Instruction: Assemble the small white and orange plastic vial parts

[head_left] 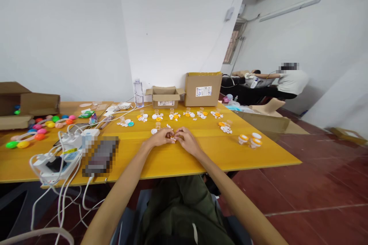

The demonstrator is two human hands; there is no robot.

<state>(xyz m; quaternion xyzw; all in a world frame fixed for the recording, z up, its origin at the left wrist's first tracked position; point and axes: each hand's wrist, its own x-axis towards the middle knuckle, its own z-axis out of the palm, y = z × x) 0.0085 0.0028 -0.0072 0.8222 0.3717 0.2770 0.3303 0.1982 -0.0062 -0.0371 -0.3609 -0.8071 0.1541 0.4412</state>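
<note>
My left hand (163,138) and my right hand (186,140) meet at the middle of the table, fingertips nearly touching. Between them they pinch a small white plastic part (173,138) with a bit of orange showing; the fingers cover most of it. Just left of my left hand lies a white disc (154,131), with a small clear cup (158,125) behind it. A few small white pieces (168,126) lie beyond my fingers. Farther back, several little groups of white and orange parts (174,116) each have a clear cup.
Capped cups (243,139) stand at the right. An open carton (166,101), a taller box (202,90) and a bottle (138,92) line the back. A phone (101,157), power strips (61,166) with cables and colourful plastic eggs (39,136) occupy the left. Another person (291,80) sits far right.
</note>
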